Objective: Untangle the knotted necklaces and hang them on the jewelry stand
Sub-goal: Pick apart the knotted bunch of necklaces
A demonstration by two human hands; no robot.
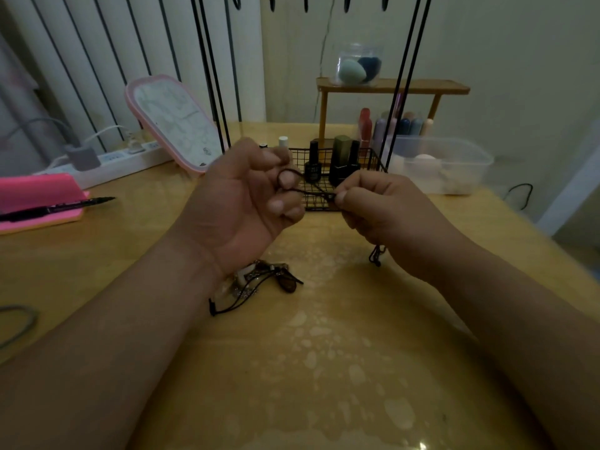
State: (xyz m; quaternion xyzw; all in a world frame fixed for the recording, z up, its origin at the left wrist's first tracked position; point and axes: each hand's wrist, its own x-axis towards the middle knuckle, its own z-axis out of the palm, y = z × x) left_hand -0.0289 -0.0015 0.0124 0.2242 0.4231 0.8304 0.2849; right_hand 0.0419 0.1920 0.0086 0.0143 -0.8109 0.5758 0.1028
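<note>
A thin dark necklace cord stretches between my two hands above the table. My left hand has its fingers curled, with a loop of the cord around a fingertip. My right hand pinches the cord's other end between thumb and forefinger, and a bit of cord dangles below that wrist. A tangle of other necklaces with a brown pendant lies on the table under my left wrist. The jewelry stand's black rods rise behind my hands, its hooks at the top edge.
A black wire basket with nail polish bottles stands right behind my hands. Behind it are a wooden shelf, a clear plastic box and a pink-framed mirror. A pink case with a pen and a power strip lie at left.
</note>
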